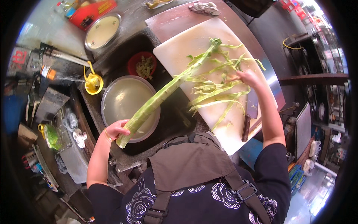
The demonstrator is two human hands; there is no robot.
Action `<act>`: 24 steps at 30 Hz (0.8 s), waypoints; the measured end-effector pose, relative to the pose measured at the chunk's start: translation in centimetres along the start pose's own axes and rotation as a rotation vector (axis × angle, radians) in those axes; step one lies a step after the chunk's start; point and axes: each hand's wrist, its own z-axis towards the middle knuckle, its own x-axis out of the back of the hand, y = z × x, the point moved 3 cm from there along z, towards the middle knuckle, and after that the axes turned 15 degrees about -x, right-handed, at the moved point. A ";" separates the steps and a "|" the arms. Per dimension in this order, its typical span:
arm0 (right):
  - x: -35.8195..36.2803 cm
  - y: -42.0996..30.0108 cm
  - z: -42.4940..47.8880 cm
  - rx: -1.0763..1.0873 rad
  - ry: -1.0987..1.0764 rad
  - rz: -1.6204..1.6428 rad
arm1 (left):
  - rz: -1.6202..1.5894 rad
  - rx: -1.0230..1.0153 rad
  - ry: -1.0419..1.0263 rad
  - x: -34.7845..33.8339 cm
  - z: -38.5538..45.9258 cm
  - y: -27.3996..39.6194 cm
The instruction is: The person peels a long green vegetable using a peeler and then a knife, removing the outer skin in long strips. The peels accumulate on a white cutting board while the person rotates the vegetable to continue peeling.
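My left hand (118, 130) grips the thick lower end of a long, peeled celtuce stalk (162, 93). The stalk slants up across a metal basin of water (127, 95) to the white cutting board (184, 47), where its leafy tip lies. Over the board's right part, my right hand (247, 77) is among pale green peel strips (214, 91); whether its fingers hold a strip is unclear. A cleaver with a wooden handle (246, 127) rests on the board below that hand, partly covered by my forearm.
The basin stands in a dark stone sink (173, 112), beside a red bowl of green pieces (144, 65). A yellow strainer (94, 84) sits at the sink's left edge. Further back are a pale bowl (103, 32) and a crumpled cloth (204, 8).
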 end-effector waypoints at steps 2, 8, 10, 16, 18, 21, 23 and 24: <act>1.6 -3.5 -2.6 -0.125 -0.111 0.171 | 0.038 0.001 0.001 -0.7 -0.2 -0.5; 0.7 -0.1 -1.5 -0.031 0.393 -0.458 | 0.024 -0.087 -0.041 -4.2 1.4 1.7; 1.5 -6.7 -6.2 0.030 0.280 -0.375 | 0.072 -0.114 -0.016 -5.6 1.0 0.8; -6.6 -15.4 -14.4 0.806 0.447 -0.291 | 0.421 -0.284 -0.038 -9.6 6.4 0.9; -9.7 -17.7 -17.1 1.025 0.397 -0.278 | 0.464 -0.266 -0.030 -11.2 7.5 1.5; -11.8 -18.8 -17.6 1.174 0.366 -0.382 | 0.551 -0.265 -0.009 -12.2 8.1 2.1; -12.0 -18.7 -16.2 1.223 0.430 -0.472 | 0.551 -0.316 0.017 -11.4 8.3 0.6; -11.2 -18.0 -14.5 1.221 0.503 -0.553 | 0.608 -0.291 0.013 -11.5 8.1 1.1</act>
